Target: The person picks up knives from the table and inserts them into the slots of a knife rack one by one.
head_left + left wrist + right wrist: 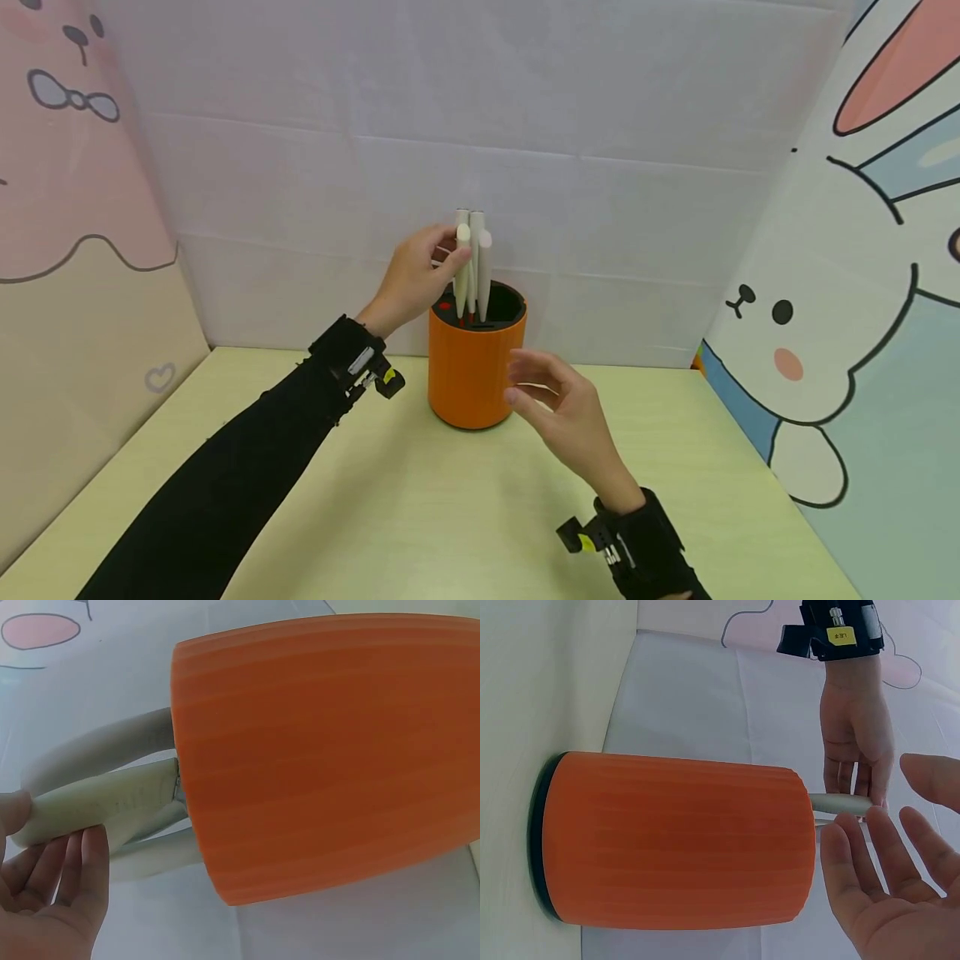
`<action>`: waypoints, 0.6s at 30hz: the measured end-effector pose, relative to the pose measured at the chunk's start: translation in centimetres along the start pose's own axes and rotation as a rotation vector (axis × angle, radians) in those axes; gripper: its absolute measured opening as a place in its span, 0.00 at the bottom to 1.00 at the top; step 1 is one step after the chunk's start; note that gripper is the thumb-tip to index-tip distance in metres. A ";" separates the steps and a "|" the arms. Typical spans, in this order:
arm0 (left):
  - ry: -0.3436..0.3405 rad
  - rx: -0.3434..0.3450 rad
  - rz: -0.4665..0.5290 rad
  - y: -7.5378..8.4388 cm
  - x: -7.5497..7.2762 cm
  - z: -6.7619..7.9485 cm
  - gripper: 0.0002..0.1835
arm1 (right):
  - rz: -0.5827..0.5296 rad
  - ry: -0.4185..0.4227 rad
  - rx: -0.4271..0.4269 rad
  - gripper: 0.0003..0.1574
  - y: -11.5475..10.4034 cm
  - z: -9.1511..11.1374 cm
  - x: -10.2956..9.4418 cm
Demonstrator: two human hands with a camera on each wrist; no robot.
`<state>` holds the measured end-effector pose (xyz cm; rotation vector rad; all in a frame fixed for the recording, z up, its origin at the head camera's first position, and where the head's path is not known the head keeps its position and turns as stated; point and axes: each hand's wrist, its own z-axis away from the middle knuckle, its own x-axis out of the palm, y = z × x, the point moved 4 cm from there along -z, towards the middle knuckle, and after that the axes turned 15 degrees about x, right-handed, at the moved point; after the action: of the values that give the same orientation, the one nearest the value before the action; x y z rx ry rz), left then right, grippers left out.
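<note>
An orange cylindrical knife holder with a black top stands upright at the back of the table. Several cream-white knife handles rise from its top; the blades are hidden inside. My left hand pinches the nearest left handle between thumb and fingertips, near its upper end. In the left wrist view that handle's lower end lies right at the rim, with a bit of grey metal showing. My right hand is at the holder's front right, its fingers relaxed and slightly bent, holding nothing.
The pale yellow-green table runs back to a white sheet wall. Side panels with cartoon animals flank it, a pink one on the left and a rabbit on the right. Black camera bands circle both wrists.
</note>
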<state>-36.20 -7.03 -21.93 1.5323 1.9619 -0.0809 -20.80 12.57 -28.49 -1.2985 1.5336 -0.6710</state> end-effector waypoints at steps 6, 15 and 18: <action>0.010 -0.008 0.011 -0.2 0.3 0.4 0.19 | -0.005 -0.001 -0.004 0.26 0.0 0.0 0.0; 0.013 -0.052 0.007 -0.6 0.6 0.8 0.23 | -0.003 0.002 -0.002 0.26 0.2 0.0 0.0; 0.010 -0.071 0.014 -0.8 0.7 1.0 0.25 | -0.004 0.000 -0.002 0.26 0.2 0.0 0.0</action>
<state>-36.58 -7.11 -23.37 1.5037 1.9406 0.0025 -20.92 12.68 -28.68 -1.3039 1.5327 -0.6722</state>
